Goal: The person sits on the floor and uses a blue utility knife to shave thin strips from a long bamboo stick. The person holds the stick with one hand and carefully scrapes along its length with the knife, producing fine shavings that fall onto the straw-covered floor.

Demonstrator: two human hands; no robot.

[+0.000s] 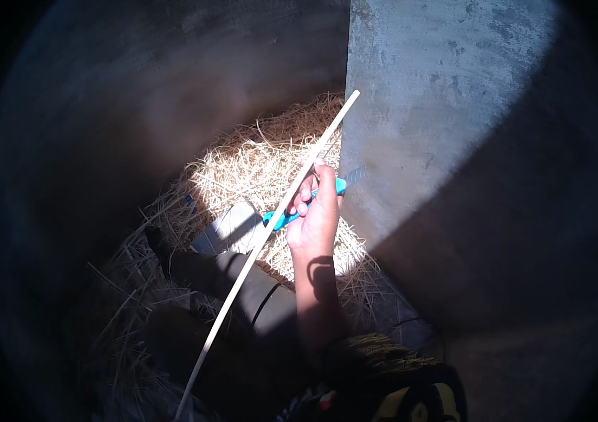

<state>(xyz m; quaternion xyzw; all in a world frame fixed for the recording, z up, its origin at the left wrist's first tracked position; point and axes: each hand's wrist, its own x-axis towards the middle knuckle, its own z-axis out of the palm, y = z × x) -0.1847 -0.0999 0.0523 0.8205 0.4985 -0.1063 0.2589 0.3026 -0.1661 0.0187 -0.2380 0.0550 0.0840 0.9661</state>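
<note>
Left of the long, thin, pale wooden stick (245, 271) lies a heap of straw-coloured shavings (242, 165), sunlit; right of it spreads a patchy grey flat surface (411, 105), part shadowed. The stick, straight and smooth, slants across the right hand (316, 200), whose fingers curl around a turquoise cutter knife (341, 186), blade out. Whether they also grip the stick is unclear. Its lower end runs into shadow at the bottom edge; the left hand's state cannot be told.
</note>
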